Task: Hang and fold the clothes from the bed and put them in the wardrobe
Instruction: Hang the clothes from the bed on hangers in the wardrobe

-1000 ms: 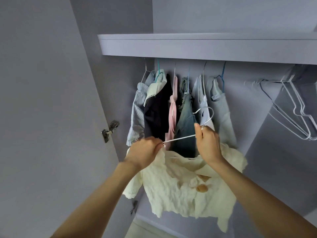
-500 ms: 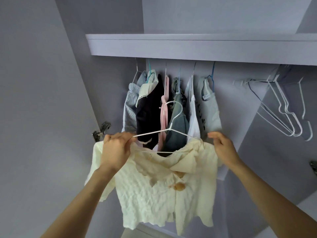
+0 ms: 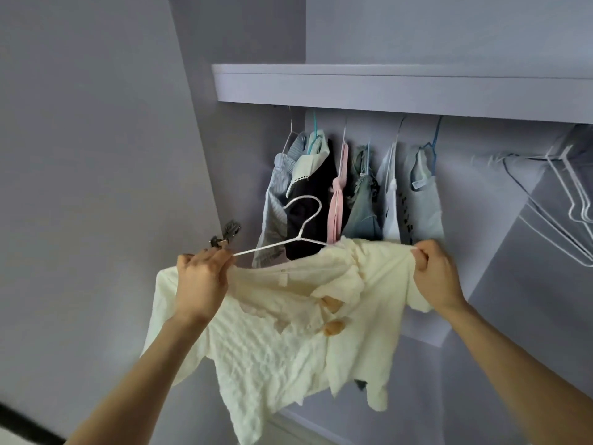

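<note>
A cream crinkled shirt (image 3: 282, 342) with tan buttons hangs from a white wire hanger (image 3: 301, 220) that I hold up in front of the open wardrobe. My left hand (image 3: 200, 281) grips the hanger's left end together with the shirt's left shoulder. My right hand (image 3: 438, 277) pinches the shirt's right shoulder and pulls it over the hanger's right end, which the cloth hides. The hanger's hook points up, free of the rail.
Several garments (image 3: 349, 194) hang close together under the wardrobe shelf (image 3: 385, 88). Several bare white hangers (image 3: 564, 200) hang on the rail at the right. A metal door hinge (image 3: 226, 236) sticks out from the left side panel, just above my left hand.
My right hand let go of the hanger's neck and moved right to the shirt's right shoulder. The shirt spread out across the hanger, and my left hand shifted left with its end.
</note>
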